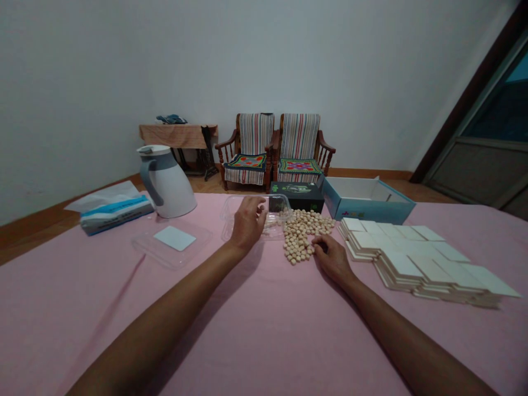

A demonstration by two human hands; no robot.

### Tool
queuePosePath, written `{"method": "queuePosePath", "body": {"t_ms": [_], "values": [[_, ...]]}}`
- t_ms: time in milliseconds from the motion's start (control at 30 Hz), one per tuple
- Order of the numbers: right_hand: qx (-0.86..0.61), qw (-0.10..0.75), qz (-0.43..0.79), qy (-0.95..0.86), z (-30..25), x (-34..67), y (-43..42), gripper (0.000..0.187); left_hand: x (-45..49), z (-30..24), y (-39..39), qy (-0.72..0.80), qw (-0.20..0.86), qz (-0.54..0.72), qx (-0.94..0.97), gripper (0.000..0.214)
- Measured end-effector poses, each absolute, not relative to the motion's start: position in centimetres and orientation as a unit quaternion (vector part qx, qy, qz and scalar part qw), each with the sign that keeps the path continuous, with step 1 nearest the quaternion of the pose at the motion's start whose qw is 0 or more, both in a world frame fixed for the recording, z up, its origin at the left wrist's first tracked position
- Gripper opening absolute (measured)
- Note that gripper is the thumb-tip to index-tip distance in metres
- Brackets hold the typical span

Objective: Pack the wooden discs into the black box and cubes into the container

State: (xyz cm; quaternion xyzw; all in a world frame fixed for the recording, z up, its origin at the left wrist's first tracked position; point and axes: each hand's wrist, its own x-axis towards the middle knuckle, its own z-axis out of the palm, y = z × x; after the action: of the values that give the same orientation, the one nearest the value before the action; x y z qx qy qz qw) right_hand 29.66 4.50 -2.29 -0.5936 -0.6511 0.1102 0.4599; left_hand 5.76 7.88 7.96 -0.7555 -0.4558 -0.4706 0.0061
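Note:
My left hand (248,224) hovers over a clear plastic container (227,212), its fingers curled in toward the thumb. Whatever those fingers hold, if anything, is too small to tell. Inside the container lie a few small pale wooden pieces, partly hidden by the hand. A heap of small round wooden pieces (300,234) spreads on the cloth just right of the container. At the heap's right edge rests my right hand (332,257), with thumb and forefinger drawn together against the nearest pieces. I cannot make out what is between its fingertips.
Stacked pale wooden boards (412,250) stand at the right, before an open blue box (367,206). A black box (297,192) sits behind the heap. Leftward are a clear lid (144,247) bearing a white card (175,238), a white jug (173,184) and a tissue pack (117,213).

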Motion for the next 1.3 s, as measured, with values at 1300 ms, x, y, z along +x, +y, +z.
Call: {"method": "queuePosePath", "body": {"t_ms": [1300], "values": [[-0.581, 0.47, 0.108, -0.656, -2.1, 29.3, 4.2, 0.016, 1.6, 5.5, 5.9, -0.509, 0.132, -0.372, -0.765, 0.036]]}}
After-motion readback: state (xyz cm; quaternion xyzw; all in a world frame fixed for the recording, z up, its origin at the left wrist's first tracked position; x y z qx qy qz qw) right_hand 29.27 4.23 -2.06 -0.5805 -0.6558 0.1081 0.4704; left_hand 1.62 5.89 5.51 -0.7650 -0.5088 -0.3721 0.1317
